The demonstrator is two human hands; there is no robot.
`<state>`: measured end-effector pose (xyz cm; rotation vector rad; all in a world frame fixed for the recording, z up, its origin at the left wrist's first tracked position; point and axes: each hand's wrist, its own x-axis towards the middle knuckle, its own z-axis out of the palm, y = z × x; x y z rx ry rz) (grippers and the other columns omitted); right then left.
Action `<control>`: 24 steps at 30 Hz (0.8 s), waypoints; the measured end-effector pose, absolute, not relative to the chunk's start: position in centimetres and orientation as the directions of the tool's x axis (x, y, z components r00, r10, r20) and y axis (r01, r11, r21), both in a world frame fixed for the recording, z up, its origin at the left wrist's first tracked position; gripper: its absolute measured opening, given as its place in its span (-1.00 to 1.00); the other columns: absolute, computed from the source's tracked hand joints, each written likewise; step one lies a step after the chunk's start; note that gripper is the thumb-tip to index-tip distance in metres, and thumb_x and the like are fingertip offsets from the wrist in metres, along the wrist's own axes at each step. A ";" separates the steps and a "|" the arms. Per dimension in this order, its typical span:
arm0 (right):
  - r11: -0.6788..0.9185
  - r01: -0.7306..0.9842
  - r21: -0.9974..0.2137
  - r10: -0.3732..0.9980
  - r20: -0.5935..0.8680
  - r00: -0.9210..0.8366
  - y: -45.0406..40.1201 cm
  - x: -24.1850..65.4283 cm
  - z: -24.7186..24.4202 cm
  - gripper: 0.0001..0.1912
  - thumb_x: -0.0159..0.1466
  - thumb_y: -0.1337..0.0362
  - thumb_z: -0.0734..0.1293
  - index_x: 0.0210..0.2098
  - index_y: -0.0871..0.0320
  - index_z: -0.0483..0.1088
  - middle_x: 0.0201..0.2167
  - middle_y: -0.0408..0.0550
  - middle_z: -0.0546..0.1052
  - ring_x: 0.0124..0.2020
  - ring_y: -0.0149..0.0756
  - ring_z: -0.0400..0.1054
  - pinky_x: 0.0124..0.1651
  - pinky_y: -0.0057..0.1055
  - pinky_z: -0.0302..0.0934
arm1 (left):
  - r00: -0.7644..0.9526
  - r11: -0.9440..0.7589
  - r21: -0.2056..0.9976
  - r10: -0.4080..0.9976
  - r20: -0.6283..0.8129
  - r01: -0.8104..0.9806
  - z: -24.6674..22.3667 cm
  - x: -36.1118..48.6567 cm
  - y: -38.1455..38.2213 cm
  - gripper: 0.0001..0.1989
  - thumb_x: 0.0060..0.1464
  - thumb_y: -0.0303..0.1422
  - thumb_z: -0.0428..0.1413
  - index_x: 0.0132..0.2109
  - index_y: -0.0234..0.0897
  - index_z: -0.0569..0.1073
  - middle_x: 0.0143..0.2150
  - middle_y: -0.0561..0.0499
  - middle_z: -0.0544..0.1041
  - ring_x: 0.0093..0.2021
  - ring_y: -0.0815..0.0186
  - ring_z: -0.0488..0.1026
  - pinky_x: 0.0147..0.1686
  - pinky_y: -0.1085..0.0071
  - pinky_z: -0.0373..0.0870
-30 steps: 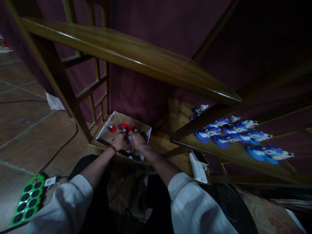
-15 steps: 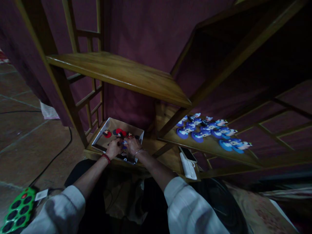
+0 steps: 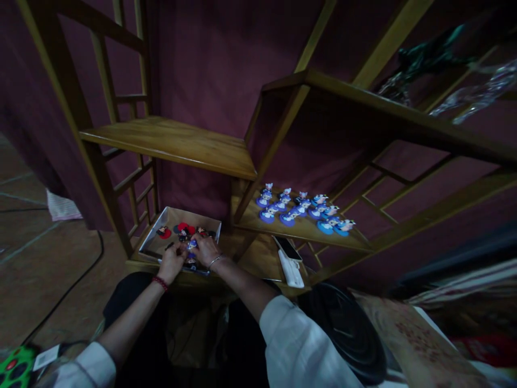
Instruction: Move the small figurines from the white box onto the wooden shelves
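Observation:
A shallow white-rimmed cardboard box [image 3: 152, 241] sits on the low wooden shelf, with several small figurines in it. Over its front part, my right hand [image 3: 207, 251] grips a small blue-and-purple figurine [image 3: 192, 245] between thumb and fingers. My left hand [image 3: 172, 264] is closed beside it, its fingertips close to the figurine's lower end; what they hold is too dark and small to make out. A figurine on a red base [image 3: 163, 232] lies at the box's left, and dark-haired figurines [image 3: 184, 235] with red and black parts lie behind my hands.
Several purple and blue figurines stand in rows on the raised shelf [image 3: 258, 222] at right. Below it lie a phone [image 3: 287, 248] and a white object [image 3: 291, 270]. An upper wooden shelf [image 3: 169, 141] overhangs the box. A green power strip [image 3: 16, 366] is on the floor.
The view has turned rightward, so the shelves and box appear farther left. The blue-and-purple figurine shows more clearly between my hands, which remain over the box.

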<state>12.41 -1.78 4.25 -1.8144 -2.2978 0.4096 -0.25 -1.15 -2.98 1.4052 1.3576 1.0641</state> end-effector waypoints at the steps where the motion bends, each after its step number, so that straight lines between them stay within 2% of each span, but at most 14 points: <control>1: 0.228 0.911 -0.343 0.969 -0.012 -0.247 -2.0 12.5 4.4 -0.73 0.15 0.27 0.25 -0.14 0.13 0.31 -0.28 -0.03 0.50 -0.26 -0.32 0.37 -0.24 -0.48 0.14 | 0.025 0.001 0.975 1.000 -0.006 0.223 -2.9 -0.2 -1.4 -0.88 -0.21 -0.37 0.01 -0.44 -0.29 0.39 -0.54 0.08 0.44 -0.49 0.36 0.37 -0.44 0.48 0.30; 6: 0.255 0.868 -0.427 0.966 0.074 -0.248 -3.2 13.2 4.8 -0.74 0.13 0.27 0.28 -0.16 0.10 0.33 -0.31 -0.08 0.50 -0.30 -0.35 0.35 -0.24 -0.49 0.14 | 0.014 0.039 0.995 0.999 -0.041 0.096 -1.6 0.3 -2.7 -0.85 -0.25 -0.36 0.05 -0.43 -0.31 0.37 -0.55 0.10 0.40 -0.53 0.40 0.34 -0.47 0.48 0.31; 11: 0.269 0.809 -0.523 0.963 0.164 -0.214 -5.0 14.1 5.6 -0.73 0.09 0.31 0.31 -0.17 0.09 0.35 -0.26 -0.10 0.48 -0.26 -0.37 0.34 -0.19 -0.49 0.16 | 0.007 0.106 0.990 0.994 -0.106 -0.088 0.0 1.1 -4.3 -0.83 -0.28 -0.37 0.09 -0.42 -0.32 0.33 -0.53 0.12 0.38 -0.54 0.43 0.33 -0.47 0.47 0.34; 17: 0.237 0.738 -0.631 0.969 0.212 -0.130 -7.2 15.1 7.0 -0.74 0.08 0.32 0.33 -0.19 0.14 0.39 -0.24 -0.07 0.47 -0.22 -0.37 0.34 -0.12 -0.47 0.18 | 0.027 0.113 0.983 0.994 -0.110 -0.148 2.3 2.3 -6.2 -0.83 -0.27 -0.37 0.11 -0.43 -0.33 0.33 -0.54 0.13 0.38 -0.55 0.45 0.33 -0.48 0.48 0.34; 24: 0.232 0.642 -0.731 0.966 0.249 -0.066 -9.0 17.1 7.5 -0.76 0.11 0.29 0.31 -0.20 0.15 0.41 -0.28 -0.08 0.50 -0.28 -0.38 0.38 -0.19 -0.48 0.23 | 0.064 0.129 0.965 0.991 -0.117 -0.227 3.7 4.4 -7.5 -0.79 -0.29 -0.37 0.13 -0.42 -0.34 0.31 -0.56 0.15 0.36 -0.58 0.47 0.31 -0.52 0.49 0.32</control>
